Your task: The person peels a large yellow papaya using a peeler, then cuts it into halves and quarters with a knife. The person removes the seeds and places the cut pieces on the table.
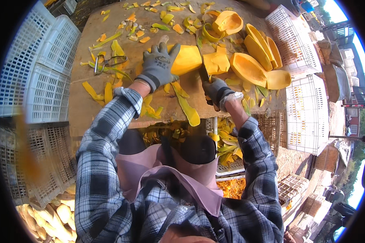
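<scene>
My left hand (pixel 160 65), in a grey glove, grips a peeled orange squash (pixel 187 59) and holds it against the wooden table. Its fingers lie spread over the left end of the squash. In my gloved right hand (pixel 217 92) is a knife (pixel 203 69), its dark blade upright at the squash's right end. Just right of the blade lies a cut squash piece (pixel 217 61). Hollowed squash halves (pixel 249 69) rest further right, and a hollow squash piece (pixel 228 22) sits behind them. A metal peeler (pixel 110 62) lies left of my left hand.
Green and orange peelings (pixel 186 106) litter the wooden table (pixel 83 81). White plastic crates (pixel 48 89) stand at the left, with more white crates (pixel 307 113) at the right. Below the table's near edge, peelings (pixel 230 141) fill a container. Pale whole squashes (pixel 52 218) lie at lower left.
</scene>
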`<state>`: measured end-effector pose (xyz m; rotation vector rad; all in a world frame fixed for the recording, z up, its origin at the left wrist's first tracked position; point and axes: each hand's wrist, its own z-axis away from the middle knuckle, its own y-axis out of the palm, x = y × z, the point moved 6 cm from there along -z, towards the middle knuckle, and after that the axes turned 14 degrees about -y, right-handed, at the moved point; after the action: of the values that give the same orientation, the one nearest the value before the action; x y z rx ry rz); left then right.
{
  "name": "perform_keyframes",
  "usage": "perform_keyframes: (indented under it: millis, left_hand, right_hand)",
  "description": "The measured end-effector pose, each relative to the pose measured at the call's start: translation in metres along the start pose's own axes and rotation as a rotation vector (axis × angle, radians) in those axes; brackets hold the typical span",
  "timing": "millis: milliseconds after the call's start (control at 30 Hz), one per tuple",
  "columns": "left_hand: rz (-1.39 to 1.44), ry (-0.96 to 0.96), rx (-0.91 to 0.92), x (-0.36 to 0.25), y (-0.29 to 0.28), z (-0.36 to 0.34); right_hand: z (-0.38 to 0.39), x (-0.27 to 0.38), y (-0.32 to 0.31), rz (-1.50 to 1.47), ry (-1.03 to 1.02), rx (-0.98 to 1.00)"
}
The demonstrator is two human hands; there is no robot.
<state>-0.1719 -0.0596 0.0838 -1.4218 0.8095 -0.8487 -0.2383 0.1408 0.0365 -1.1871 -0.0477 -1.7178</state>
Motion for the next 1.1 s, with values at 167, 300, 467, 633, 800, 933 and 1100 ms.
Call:
perform_keyframes:
  millis: [167,300,467,633,800,933,1100]
  left_hand:
    - [-0.028,0.045,0.048,0.02,0.008,-0.023]
    - [-0.14,0.049,0.038,0.018,-0.012,-0.03]
    - [0.078,0.297,-0.22,-0.06,-0.02,-0.023]
    - [-0.072,0.312,0.044,-0.176,0.005,-0.055]
    - [-0.006,0.179,0.281,-0.196,0.039,-0.094]
    - [0.15,0.211,0.354,-0.199,0.035,-0.091]
    - [0.568,0.116,0.277,-0.168,0.033,-0.06]
  right_hand:
    - [0.053,-0.011,-0.042,-0.28,-0.075,-0.047]
    - [0.124,-0.058,-0.071,-0.607,-0.317,-0.48]
    - [0.159,-0.138,-0.058,-0.823,-0.24,-0.795]
    - [0.172,-0.184,-0.031,-0.843,-0.134,-0.884]
    - [0.176,-0.207,-0.027,-0.852,-0.034,-0.946]
    - [0.18,-0.217,-0.033,-0.867,-0.057,-1.004]
    - [0.161,-0.216,-0.028,-0.967,-0.15,-0.961]
